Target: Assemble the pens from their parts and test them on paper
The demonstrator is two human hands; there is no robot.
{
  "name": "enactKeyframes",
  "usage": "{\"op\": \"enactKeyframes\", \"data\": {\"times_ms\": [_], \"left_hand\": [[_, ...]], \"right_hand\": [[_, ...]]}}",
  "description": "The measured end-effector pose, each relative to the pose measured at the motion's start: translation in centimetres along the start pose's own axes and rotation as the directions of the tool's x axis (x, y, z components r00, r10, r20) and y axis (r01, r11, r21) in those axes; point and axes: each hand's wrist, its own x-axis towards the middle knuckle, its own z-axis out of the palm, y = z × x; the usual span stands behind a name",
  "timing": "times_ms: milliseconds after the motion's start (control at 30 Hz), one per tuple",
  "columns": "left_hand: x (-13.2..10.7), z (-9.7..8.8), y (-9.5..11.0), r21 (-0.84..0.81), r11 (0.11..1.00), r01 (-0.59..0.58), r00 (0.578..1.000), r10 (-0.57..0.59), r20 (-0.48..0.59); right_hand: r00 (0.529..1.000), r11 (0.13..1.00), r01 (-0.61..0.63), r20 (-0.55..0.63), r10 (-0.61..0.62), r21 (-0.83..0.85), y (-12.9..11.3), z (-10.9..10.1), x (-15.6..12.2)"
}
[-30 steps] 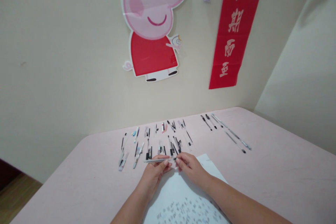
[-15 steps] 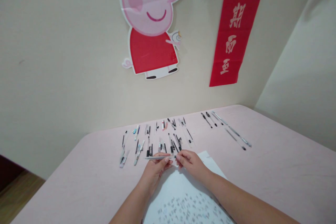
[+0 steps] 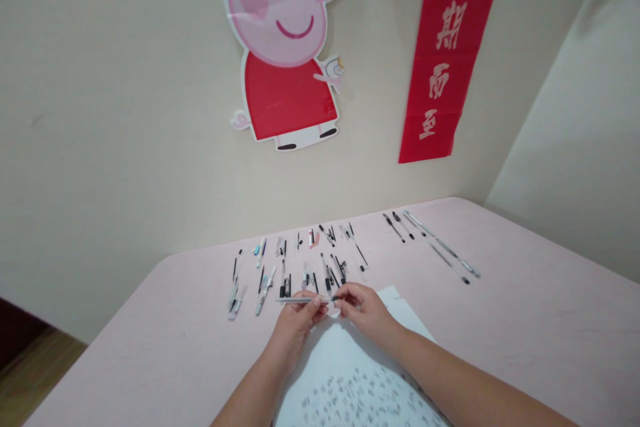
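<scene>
A slim pen [image 3: 295, 300] lies level across my left hand [image 3: 303, 315], whose thumb and fingers are closed around its barrel. At the pen's right, dark end, the fingertips of my right hand [image 3: 356, 302] are pinched together on the tip or a small part there; which of these I cannot make out. Both hands are raised over the top of a white sheet of paper [image 3: 345, 350] covered in small dark handwriting. Just beyond the fingers lie several pens and pen parts, among them a black-tipped pen [image 3: 283, 280] and a pale patterned pen [image 3: 265, 291].
Two rows of pens, caps and refills spread over the pink tabletop [image 3: 190, 327]. At the right lie two black pens [image 3: 394, 228], a long clear pen or tube [image 3: 445, 247] and a thinner one [image 3: 451, 264]. The wall with a cartoon pig cutout [image 3: 290, 93] and a red banner [image 3: 445, 60] rises behind.
My right fingertips have shifted slightly at the pen's right end, showing a little more of its dark part. The left hand keeps its hold. The view has tilted slightly.
</scene>
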Motion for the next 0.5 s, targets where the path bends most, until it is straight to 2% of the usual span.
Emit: {"op": "enactKeyframes", "data": {"times_ms": [500], "left_hand": [[-0.46, 0.09, 0.41, 0.001, 0.999, 0.034, 0.999, -0.034, 0.014]], "right_hand": [[0.995, 0.999, 0.041, 0.088, -0.039, -0.018, -0.42, -0.29, -0.28]]}}
